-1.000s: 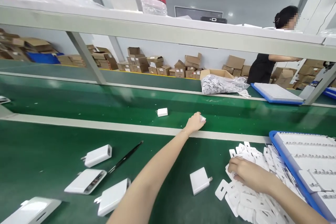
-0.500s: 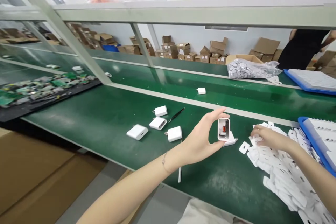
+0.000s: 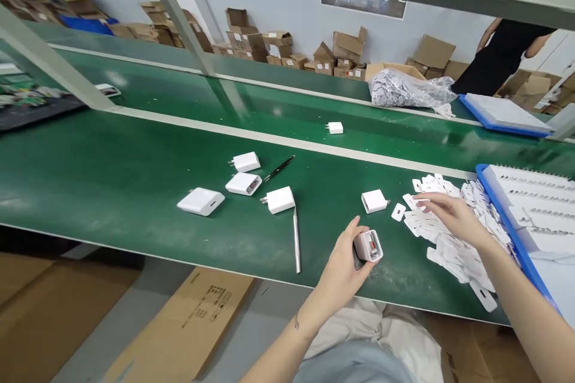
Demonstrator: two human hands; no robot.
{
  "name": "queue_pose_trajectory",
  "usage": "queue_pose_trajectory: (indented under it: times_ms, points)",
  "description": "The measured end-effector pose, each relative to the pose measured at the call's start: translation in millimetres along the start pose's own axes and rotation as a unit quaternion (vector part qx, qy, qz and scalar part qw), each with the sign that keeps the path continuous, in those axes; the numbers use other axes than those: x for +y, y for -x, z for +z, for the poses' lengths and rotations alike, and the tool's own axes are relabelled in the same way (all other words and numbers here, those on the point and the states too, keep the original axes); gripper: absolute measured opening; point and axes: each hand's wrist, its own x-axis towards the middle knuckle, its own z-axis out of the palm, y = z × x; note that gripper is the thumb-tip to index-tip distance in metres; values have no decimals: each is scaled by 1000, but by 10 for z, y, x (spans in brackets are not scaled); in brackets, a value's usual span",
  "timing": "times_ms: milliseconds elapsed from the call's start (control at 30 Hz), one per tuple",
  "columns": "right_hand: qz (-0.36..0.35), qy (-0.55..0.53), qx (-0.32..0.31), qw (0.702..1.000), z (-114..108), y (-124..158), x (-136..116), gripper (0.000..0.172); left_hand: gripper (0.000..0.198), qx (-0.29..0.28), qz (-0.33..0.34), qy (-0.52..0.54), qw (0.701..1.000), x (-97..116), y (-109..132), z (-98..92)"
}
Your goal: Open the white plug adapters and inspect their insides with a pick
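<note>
My left hand [image 3: 344,266] grips a small white charger [image 3: 368,245] near the table's front edge, its port end turned up toward me. My right hand [image 3: 442,215] reaches with fingers stretched over a heap of small white plastic pieces [image 3: 449,233], its fingertips touching one piece. Another white charger [image 3: 374,201] lies on the green table [image 3: 112,179] just left of the heap.
Three more chargers [image 3: 245,182] lie mid-table with a black pen [image 3: 279,167] and a white stick [image 3: 296,239]. One charger [image 3: 335,127] sits on the conveyor belt. A blue tray [image 3: 530,203] stands at right. Across the line, a person in black [image 3: 503,54] stands by a plastic bag [image 3: 406,88].
My left hand took a charger off the belt and drew it back low toward me. My right hand stayed on the heap and stretched its fingers. The view tilted down.
</note>
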Motion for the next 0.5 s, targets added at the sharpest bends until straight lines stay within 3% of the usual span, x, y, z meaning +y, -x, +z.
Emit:
queue_pose_trajectory:
  times_ms: [67,133,233,300,500]
  points:
    - [-29,17,4,999,177,212,-234,41,60,7,5,-13,1000,13,-1,41]
    - [-103,82,51,990,399,398,-458,38,47,29,30,-30,999,55,0,52]
    - [-216,214,188,934,704,551,-716,29,44,102,86,-58,989,139,-3,52]
    - [-249,259,236,903,828,580,-817,28,45,147,119,-81,979,195,-15,47]
    - [-229,264,181,919,837,649,-903,51,49,209,176,-137,952,302,-72,23]
